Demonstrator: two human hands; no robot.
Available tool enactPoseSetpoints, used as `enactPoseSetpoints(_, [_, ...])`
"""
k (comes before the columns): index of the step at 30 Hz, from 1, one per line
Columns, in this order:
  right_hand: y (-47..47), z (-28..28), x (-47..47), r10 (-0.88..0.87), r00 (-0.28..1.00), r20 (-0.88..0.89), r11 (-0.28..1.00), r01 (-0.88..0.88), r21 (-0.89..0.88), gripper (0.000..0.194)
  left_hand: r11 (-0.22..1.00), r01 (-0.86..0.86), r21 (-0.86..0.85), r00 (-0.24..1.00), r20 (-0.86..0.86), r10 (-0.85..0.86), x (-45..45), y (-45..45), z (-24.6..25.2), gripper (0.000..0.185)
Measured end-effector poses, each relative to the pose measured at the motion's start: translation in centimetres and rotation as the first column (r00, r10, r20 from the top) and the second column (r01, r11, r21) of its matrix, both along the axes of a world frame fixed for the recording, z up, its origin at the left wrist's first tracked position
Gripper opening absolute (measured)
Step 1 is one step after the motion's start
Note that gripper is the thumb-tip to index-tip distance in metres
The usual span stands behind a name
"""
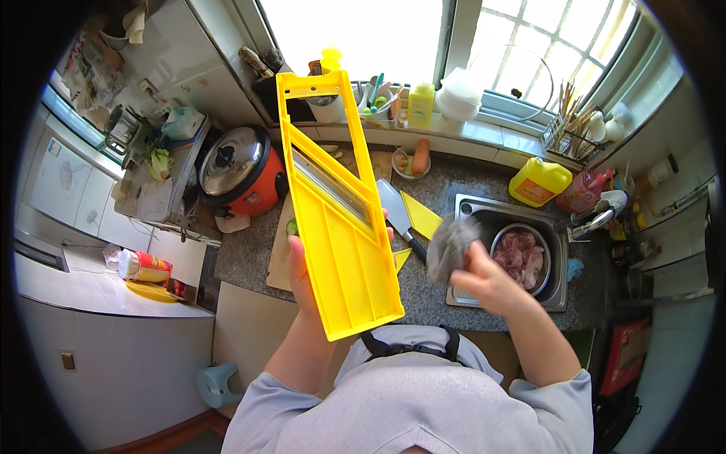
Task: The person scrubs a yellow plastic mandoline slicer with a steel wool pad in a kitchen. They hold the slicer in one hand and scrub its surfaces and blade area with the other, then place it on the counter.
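Observation:
My left hand (303, 278) grips a yellow plastic mandoline slicer (346, 249) from beneath, its diagonal metal blade in view and its open frame end towards the window. Right of it, my right hand (488, 278) holds a crumpled grey cloth (452, 249), blurred. Between the two, a cleaver (397, 209) with a black handle lies on the granite counter beside a yellow plastic insert (420, 215). A wooden cutting board (279, 258) is partly hidden behind the slicer, with a bit of green vegetable (292, 227) on it.
At right, a steel sink (462, 299) holds a bowl of raw meat (519, 258). A yellow jug (540, 181) stands behind it, near the faucet (595, 224). A red rice cooker (258, 187) stands at left. A small bowl with a carrot (421, 157) sits near the windowsill.

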State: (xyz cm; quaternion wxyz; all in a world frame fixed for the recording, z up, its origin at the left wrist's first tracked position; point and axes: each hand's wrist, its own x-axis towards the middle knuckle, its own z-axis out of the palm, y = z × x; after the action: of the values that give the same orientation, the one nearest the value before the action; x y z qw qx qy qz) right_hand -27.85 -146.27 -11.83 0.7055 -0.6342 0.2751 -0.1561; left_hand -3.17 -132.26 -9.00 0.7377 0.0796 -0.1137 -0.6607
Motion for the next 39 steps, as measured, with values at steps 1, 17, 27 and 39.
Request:
enactPoseSetpoints(1, [0.6,-1.1,0.1,0.086,0.993,-0.078,0.992,-0.092,-0.085,0.060,1.000,-0.003,0.001,1.000,-0.020,0.003,0.0,0.1,-0.1,0.106])
enactPoseSetpoints(17, [2.1,4.2,1.7,-0.097,0.995,0.032,0.916,0.101,-0.388,0.011,0.999,-0.047,-0.006,0.978,0.202,0.048,-1.2,0.4,0.9,0.104])
enactPoseSetpoints(27, [4.4,7.5,10.5,0.020,0.929,0.369,0.432,0.325,-0.841,0.031,0.973,-0.225,0.054,0.901,0.392,0.186,-4.1,2.1,0.4,0.095])
enactPoseSetpoints(39, [6.8,6.4,10.1,-0.063,0.940,0.336,0.402,0.332,-0.853,0.031,0.971,-0.238,-0.036,0.819,0.531,0.220,-4.8,2.4,-0.5,0.105])
